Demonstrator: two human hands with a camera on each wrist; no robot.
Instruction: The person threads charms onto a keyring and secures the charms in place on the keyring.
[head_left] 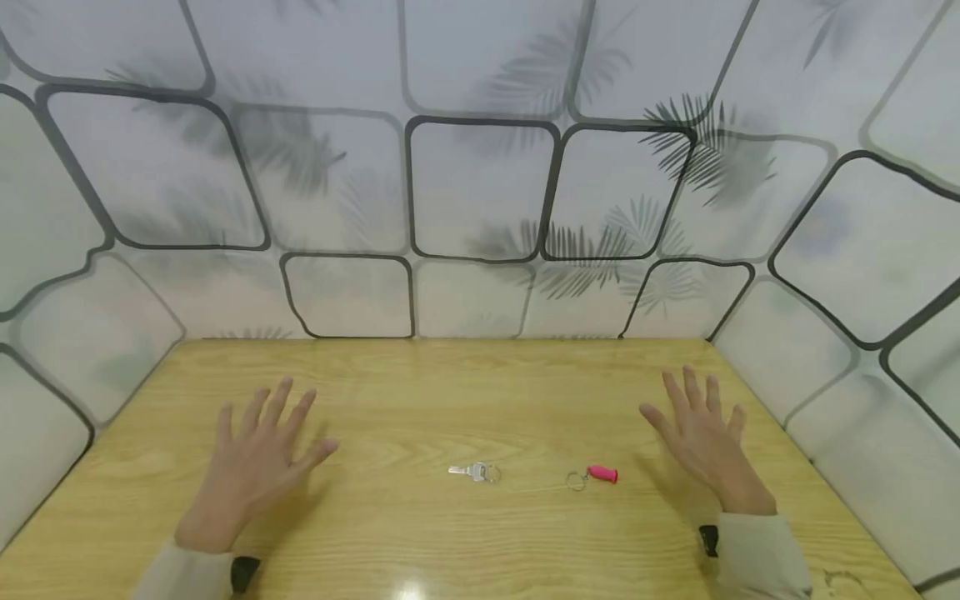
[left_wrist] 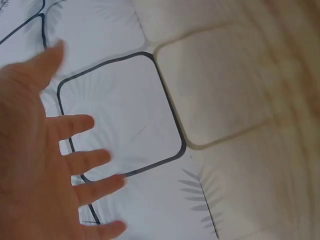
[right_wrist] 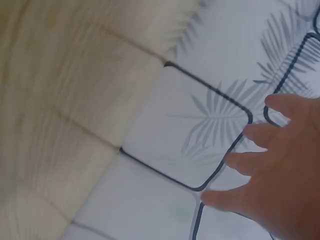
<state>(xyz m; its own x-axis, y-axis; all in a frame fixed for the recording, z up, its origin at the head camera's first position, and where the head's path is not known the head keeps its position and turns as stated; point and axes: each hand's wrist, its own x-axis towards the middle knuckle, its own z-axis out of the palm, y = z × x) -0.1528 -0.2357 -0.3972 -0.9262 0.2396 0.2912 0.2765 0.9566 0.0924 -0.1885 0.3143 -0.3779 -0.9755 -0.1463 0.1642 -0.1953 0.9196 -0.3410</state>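
Note:
A silver key (head_left: pixel 476 472) with a small ring lies flat near the middle of the table in the head view. To its right is a pink keychain fob (head_left: pixel 602 474) joined by a short link to a metal split ring (head_left: pixel 576 481). On the left, my left hand (head_left: pixel 255 467) is held with its fingers spread and holds nothing. My right hand (head_left: pixel 705 446), fingers also spread, is to the right of the pink fob and apart from it. Both wrist views show the hands with nothing in their fingers; neither the key nor the fob appears there.
The wooden table (head_left: pixel 390 400) reaches back to a patterned wall (head_left: pixel 480 192) with dark outlines and leaf prints. Side panels (head_left: pixel 810 392) bound the table left and right. A faint ring-shaped thing (head_left: pixel 843 577) is at the lower right corner; its kind is unclear.

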